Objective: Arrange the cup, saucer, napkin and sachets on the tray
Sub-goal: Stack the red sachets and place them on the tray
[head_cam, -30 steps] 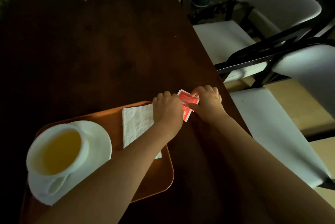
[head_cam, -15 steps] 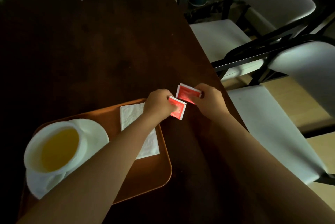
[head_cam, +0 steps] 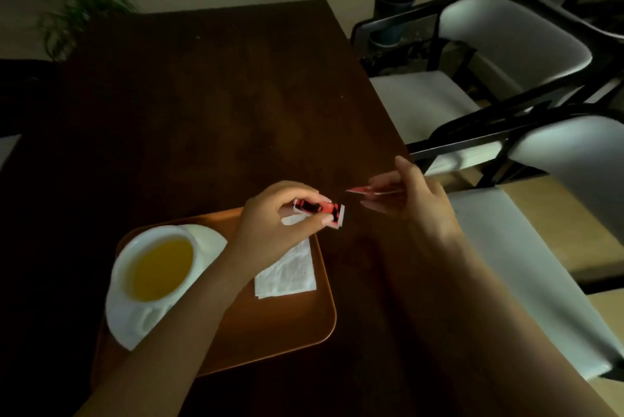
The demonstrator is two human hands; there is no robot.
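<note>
Sachet step under way: left hand (head_cam: 280,220) pinching a red sachet (head_cam: 320,210) over the tray (head_cam: 270,325), right hand (head_cam: 415,200) apparently gripping another, both awaiting placement beside the napkin (head_cam: 290,274).

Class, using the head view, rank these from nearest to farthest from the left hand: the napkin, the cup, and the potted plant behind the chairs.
From the left hand:
1. Napkin: on the tray, just below the hand.
2. Cup: on its saucer, at the tray's left end.
3. Potted plant: on the floor past the table's far right corner.
</note>
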